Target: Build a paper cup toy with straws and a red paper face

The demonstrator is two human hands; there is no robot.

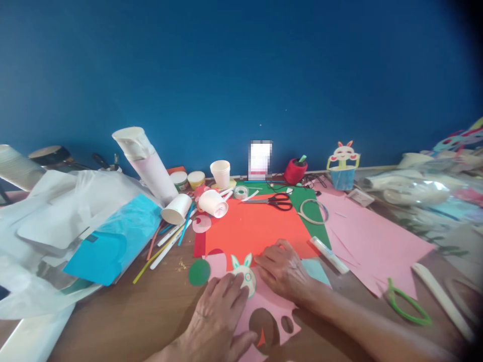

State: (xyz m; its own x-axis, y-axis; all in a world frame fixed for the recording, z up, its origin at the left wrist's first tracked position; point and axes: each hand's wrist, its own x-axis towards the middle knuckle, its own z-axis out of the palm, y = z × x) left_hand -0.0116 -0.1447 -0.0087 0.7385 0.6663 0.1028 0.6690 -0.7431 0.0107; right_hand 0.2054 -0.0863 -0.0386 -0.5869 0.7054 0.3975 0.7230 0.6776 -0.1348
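A round white paper bunny face (pixel 249 281) with green-edged ears lies at the near middle of the table. My left hand (pixel 222 306) rests over its left side, fingers laid flat and thumb apart. My right hand (pixel 281 269) lies palm down just right of the bunny, fingers loosely bent across pink and orange paper. Beneath both hands is a pink sheet (pixel 292 329) with round holes cut out of it. The large orange sheet (pixel 260 223) spreads out beyond. A green paper circle (pixel 199 272) sits left of the bunny.
Black scissors (pixel 279 202) and a tape roll (pixel 240 192) lie at the back. Paper cups (pixel 220 173) stand or lie behind left. A glue stick (pixel 330 255) is right of my hand. A finished bunny basket (pixel 342 176) stands far right; plastic bags (pixel 37 221) crowd the left.
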